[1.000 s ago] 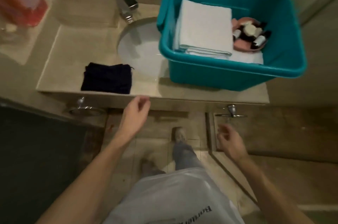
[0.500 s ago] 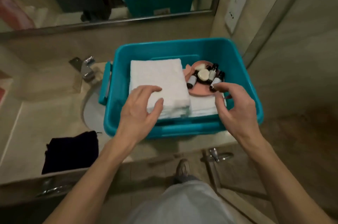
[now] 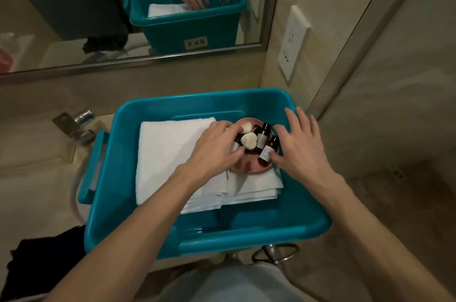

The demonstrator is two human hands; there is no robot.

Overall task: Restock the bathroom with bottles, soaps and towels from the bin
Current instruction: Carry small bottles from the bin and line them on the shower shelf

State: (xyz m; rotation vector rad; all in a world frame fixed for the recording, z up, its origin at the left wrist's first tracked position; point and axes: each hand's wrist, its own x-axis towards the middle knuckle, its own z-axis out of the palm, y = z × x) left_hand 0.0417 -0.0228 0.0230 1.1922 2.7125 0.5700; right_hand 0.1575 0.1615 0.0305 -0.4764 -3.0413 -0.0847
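A teal bin [image 3: 246, 240] stands on the vanity, partly over the sink. Folded white towels [image 3: 170, 153] lie inside it. On the right-hand stack sits a pink dish [image 3: 249, 167] holding small dark bottles [image 3: 267, 152] and round white soaps [image 3: 248, 141]. My left hand [image 3: 212, 151] reaches into the bin and curls over the dish's left edge, its fingertips at a labelled bottle; whether it grips anything is hidden. My right hand [image 3: 301, 151] hovers at the dish's right edge with fingers spread, holding nothing.
A chrome faucet [image 3: 74, 126] stands left of the bin. A dark folded cloth [image 3: 44, 264] lies at the counter's front left. The mirror [image 3: 74, 5] runs behind, a wall outlet [image 3: 293, 42] at right. A metal ring [image 3: 276, 253] hangs below the counter edge.
Both hands have moved forward into the bin, from its near rim and the towel to either side of the pink dish. The view has come closer to the bin.
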